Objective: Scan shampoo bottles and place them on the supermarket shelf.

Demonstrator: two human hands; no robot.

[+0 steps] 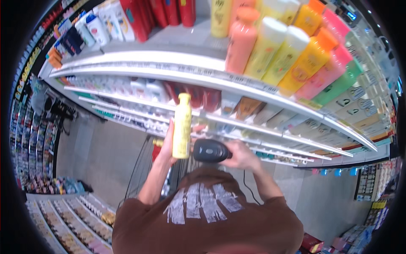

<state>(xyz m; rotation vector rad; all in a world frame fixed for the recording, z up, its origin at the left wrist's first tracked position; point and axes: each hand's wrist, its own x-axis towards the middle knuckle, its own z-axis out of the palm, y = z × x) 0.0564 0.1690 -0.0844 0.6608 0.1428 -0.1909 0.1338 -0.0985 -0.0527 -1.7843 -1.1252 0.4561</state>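
A yellow plastic bottle [182, 130] with printed writing stands nearly upright in my left hand [167, 139], whose fingers wrap behind it. Just to its right, my right hand [241, 155] grips a black handheld barcode scanner [210, 150]. The scanner's head is turned toward the bottle's lower part, a short gap apart. A black cable [250, 189] hangs below my right forearm. Both hands are in front of my chest, nearer to me than the shelf edge.
Ahead stretches a curved-looking white store shelf [152, 65] with price labels on its edge. Colourful bottles [269, 47] crowd its right side, red bottles [136, 19] its left. Lower shelves [228, 116] hold more products. A wire cart [136, 173] stands below my left arm. Another person [39, 101] is at far left.
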